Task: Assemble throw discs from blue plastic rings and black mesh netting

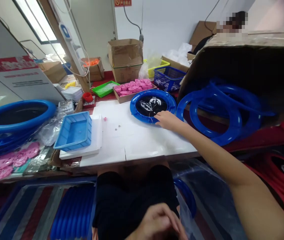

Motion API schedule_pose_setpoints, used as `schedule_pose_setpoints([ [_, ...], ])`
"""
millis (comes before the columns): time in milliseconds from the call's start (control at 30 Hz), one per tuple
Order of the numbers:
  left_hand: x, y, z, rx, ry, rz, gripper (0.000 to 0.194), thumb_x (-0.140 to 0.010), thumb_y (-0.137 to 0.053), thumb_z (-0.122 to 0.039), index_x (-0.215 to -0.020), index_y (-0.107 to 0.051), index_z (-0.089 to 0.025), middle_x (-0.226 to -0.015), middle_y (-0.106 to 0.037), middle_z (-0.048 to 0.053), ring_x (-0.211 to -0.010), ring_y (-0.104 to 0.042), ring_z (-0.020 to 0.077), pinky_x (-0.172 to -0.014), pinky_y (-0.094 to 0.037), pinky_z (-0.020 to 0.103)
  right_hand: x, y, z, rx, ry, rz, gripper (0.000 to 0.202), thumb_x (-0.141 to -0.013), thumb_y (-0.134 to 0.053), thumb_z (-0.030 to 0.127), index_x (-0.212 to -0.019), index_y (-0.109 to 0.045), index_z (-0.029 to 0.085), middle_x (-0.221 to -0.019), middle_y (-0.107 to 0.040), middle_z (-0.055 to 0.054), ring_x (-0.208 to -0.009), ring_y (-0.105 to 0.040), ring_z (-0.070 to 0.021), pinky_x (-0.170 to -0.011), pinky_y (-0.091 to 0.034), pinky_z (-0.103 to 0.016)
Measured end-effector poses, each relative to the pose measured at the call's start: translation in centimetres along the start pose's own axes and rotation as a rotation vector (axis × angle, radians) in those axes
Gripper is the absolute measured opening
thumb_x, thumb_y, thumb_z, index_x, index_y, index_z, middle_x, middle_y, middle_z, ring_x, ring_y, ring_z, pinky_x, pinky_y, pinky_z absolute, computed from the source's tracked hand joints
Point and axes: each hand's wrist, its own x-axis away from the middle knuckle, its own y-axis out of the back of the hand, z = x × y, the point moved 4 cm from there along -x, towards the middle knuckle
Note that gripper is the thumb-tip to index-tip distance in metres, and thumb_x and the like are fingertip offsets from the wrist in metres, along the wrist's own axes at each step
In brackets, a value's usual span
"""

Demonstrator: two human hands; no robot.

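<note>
Both hands are bare. Reaching out over the bench (132, 140), the right hand (167, 120) lies with fingers loosely spread on the near rim of a blue ring with a black printed centre (152, 106), touching it without gripping; that ring lies flat at the far right of the white board that covers the bench. Down at the bottom edge, the left hand (157, 221) is blurred and partly cut off, curled over the lap; whether it holds anything cannot be told.

Loose blue rings (212, 116) spill from a big tipped cardboard box (244, 63) just right of the ring; motion blur makes their number uncertain, at least two. At the left edge stands a stack of blue rings (14, 120), cut off by the frame. One empty-looking blue tray (74, 131) sits on a white slab. Pink discs (133, 87) fill a shallow carton behind the ring; more pink discs (7, 161) lie at the lower left. One green tray (104, 88), one blue basket (168, 77) and two stacked cardboard boxes (125, 60) stand at the back against a white wall. A co-worker's dark sleeve (203, 43) shows beyond the box.
</note>
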Motion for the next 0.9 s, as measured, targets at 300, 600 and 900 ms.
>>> schedule_pose_setpoints([
  [300,2.7,7.3,-6.6,-0.109,-0.315,-0.446,0.030,-0.098,-0.073,-0.046,-0.093,-0.069,-0.017,-0.098,-0.074,0.008,-0.083,-0.072,0.0197,-0.079,-0.055,0.032,0.4,0.7,3.8,-0.058,0.112,0.134,0.040,-0.105,-0.061,0.032,-0.135,-0.068,0.007,-0.135,-0.067,-0.023,-0.113,-0.067,-0.0332,-0.087,-0.050,-0.039],
  [600,-0.3,10.6,-18.1,-0.321,-0.620,-0.677,0.081,-0.085,-0.086,-0.057,-0.151,-0.044,-0.037,-0.161,-0.054,0.012,-0.133,-0.068,0.0334,-0.107,-0.059,0.048,9.3,6.0,17.5,0.056,0.536,-0.247,0.025,-0.105,-0.059,0.017,-0.126,-0.071,0.011,-0.111,-0.073,-0.016,-0.098,-0.066,-0.0300,-0.082,-0.049,-0.044],
  [900,2.0,9.8,-15.3,-0.394,-0.464,-0.703,0.045,-0.091,-0.083,-0.051,-0.117,-0.064,-0.019,-0.097,-0.082,0.008,-0.101,-0.081,0.0292,-0.099,-0.061,0.045,15.7,3.5,20.6,0.060,0.517,-0.442,0.044,-0.101,-0.049,0.007,-0.140,-0.069,0.013,-0.118,-0.078,-0.015,-0.108,-0.072,-0.0324,-0.096,-0.057,-0.052],
])
